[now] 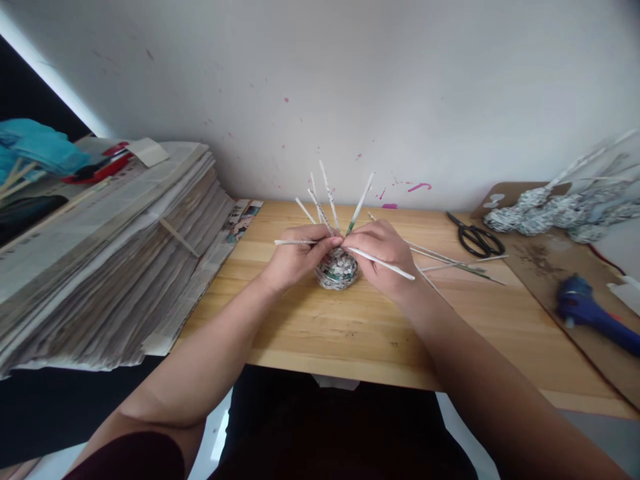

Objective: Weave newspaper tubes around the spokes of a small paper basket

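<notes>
A small round woven ball of rolled newspaper strips (337,270) rests on the wooden table between my two hands. Several rolled paper sticks (327,193) stand up and fan out from its top. My left hand (303,257) is closed at the upper left of the ball, thumb and fingers pinching the paper sticks there. From the other side my right hand (383,247) pinches at the same spot, its fingertips almost touching the left thumb. One white paper stick (385,263) sticks out across the right hand toward me. The exact grip of the fingertips is partly hidden.
Loose paper sticks (450,259) and black scissors (475,237) lie to the right. Beyond them are a cardboard sheet (545,267), a blue glue gun (595,310) and more woven paper pieces (550,208). A tall newspaper stack (150,260) stands at left, a red stapler-like tool (103,165) on top.
</notes>
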The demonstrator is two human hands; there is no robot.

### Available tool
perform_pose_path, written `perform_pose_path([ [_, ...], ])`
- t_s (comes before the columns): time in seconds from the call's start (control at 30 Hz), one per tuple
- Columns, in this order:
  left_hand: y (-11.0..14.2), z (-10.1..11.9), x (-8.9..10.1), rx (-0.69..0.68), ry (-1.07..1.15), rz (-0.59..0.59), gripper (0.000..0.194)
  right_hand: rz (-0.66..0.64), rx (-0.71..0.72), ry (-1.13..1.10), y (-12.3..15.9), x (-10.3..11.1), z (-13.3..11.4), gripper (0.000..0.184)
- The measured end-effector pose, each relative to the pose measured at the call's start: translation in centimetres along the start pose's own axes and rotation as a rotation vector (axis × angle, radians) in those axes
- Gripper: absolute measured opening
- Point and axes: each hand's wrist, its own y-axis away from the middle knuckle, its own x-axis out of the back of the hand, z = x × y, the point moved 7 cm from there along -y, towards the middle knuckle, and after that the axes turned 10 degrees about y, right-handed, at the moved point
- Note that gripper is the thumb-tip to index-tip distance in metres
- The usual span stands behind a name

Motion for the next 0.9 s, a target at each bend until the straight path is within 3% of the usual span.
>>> perform_pose_path([
  [0.13, 0.1, -0.4, 0.0, -0.008, 0.035, 0.015, 0.024, -0.011, 0.017, 0.000, -0.1, 0.1, -0.1, 0.017],
  [0.37, -0.3, -0.4, -0.1, 0.090, 0.180, -0.043, 0.032, -0.090, -0.113, -0.062, 0.1, -0.4, 0.7, 0.014],
  [0.57, -0.7, -0.6, 0.2, 0.122, 0.198, -0.084, 0.018, -0.130, -0.170, -0.106, 0.2, -0.7, 0.9, 0.013],
  [0.73, -0.5, -0.2, 0.2, 0.139, 0.169, -0.045, 0.009, -0.134, -0.287, -0.200, 0.7, -1.2, 1.5, 0.012],
  [0.9, -0.4, 0.1, 0.0, 0.158, 0.242, -0.063, 0.015, -0.158, -0.468, -0.296, 1.4, -1.8, 2.4, 0.010],
])
